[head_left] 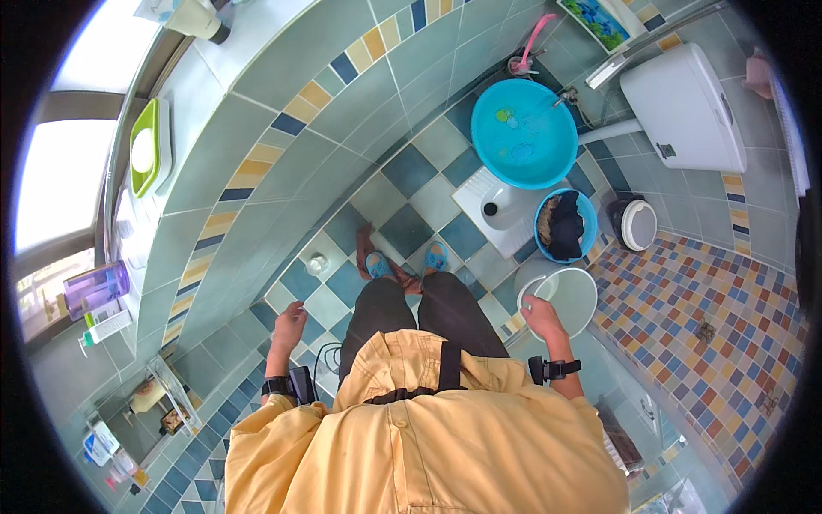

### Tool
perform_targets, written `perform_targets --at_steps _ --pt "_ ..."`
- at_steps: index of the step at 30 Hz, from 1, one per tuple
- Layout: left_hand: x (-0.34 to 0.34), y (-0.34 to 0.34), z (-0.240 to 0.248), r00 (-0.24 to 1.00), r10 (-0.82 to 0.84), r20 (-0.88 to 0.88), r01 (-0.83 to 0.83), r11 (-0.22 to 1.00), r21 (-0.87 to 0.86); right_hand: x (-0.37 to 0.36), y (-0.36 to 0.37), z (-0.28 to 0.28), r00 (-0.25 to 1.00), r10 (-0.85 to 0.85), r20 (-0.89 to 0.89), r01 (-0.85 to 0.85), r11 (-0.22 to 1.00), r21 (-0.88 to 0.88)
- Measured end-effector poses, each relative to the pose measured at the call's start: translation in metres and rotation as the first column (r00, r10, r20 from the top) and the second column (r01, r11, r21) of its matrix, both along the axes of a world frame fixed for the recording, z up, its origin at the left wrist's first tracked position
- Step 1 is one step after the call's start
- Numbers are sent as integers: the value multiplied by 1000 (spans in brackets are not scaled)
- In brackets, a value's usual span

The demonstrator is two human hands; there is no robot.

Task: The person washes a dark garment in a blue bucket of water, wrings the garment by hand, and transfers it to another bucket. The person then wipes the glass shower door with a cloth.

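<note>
My left hand [289, 324] hangs at my left side, its fingers loosely bent and nothing visible in them. On the other side, my right hand [545, 317] overlaps the near left part of a white bucket [575, 295] in the view. Its fingers are loosely bent too; whether they touch the bucket's rim I cannot tell. Beyond the bucket stands a small blue basin [589, 224] with dark and brown cloth [565, 226] in it. A large blue basin [488, 158] sits farther back beneath a tap [567, 96].
Between the basins and my slippered feet lies a white squat toilet [475, 195]. A lidded bin [640, 225] and a wall cistern [685, 111] are at the right. A small clear object [317, 263] rests on the tiled floor. On the left ledge stands a green soap dish [163, 154].
</note>
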State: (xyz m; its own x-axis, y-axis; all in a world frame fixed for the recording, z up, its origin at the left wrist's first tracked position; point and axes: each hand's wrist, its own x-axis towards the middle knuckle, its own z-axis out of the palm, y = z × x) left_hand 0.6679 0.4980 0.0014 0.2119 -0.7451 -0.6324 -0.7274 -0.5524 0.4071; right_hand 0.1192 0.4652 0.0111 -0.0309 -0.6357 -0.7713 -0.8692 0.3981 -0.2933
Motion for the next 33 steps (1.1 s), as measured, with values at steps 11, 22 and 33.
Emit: perform_targets --at_steps 11,22,33 --pt "-8 -29 -37 981 -168 -97 175 982 68 8 -7 -3 997 -82 -11 80 984 -156" --pt "5 -33 -11 985 -160 -63 169 972 165 -7 3 -27 987 -142 80 158 957 -242" --pt "-44 -114 12 928 -371 -27 372 925 73 -52 63 -23 920 -388 46 388 895 -220"
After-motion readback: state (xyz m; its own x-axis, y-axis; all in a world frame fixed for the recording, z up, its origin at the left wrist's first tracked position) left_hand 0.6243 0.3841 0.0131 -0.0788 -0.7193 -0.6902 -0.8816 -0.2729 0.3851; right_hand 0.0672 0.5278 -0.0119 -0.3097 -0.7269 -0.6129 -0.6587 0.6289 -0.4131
